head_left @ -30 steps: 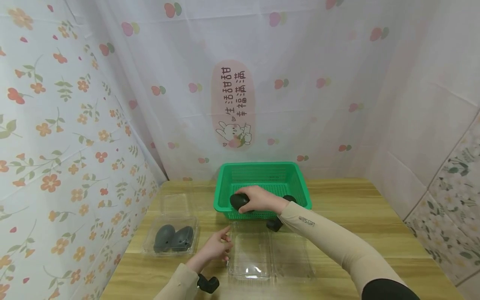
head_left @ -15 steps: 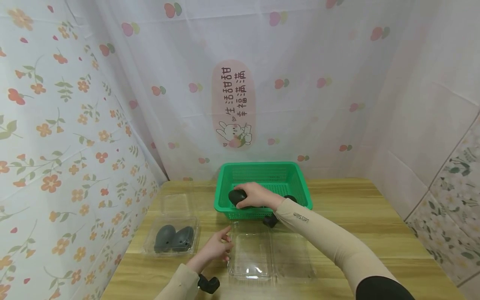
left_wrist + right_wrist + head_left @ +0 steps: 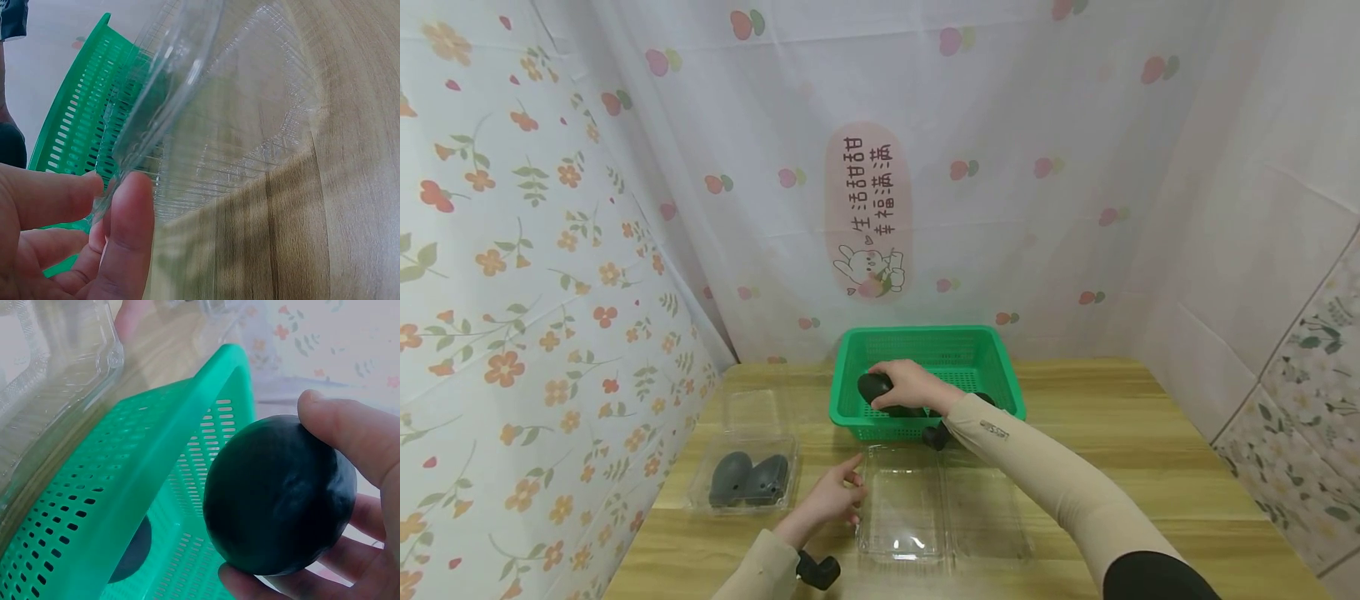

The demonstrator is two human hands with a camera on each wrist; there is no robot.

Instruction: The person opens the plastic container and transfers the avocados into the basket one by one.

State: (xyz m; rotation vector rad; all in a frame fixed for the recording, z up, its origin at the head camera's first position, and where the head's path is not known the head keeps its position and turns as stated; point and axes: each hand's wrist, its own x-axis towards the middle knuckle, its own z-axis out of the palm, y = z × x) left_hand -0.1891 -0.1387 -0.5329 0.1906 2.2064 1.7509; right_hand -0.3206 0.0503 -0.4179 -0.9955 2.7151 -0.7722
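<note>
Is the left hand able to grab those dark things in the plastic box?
Probably yes. The left hand is close to that plastic box, whose lid looks folded back, leaving the dark things uncovered. But it pinches the other clear box, so it should let go first.

Behind the wood-grain counter (image 3: 1097,417), white fruit-print curtain (image 3: 1037,108) with 1 pink rabbit panel (image 3: 868,212); at left, flower-print curtain (image 3: 535,275).

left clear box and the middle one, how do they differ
The left box holds two dark objects; none shows in the middle box. The left box's lid lies beyond it, the middle box's lid to its right. The left hand pinches the middle box's edge, not the left box. Both are clear and open.
</note>
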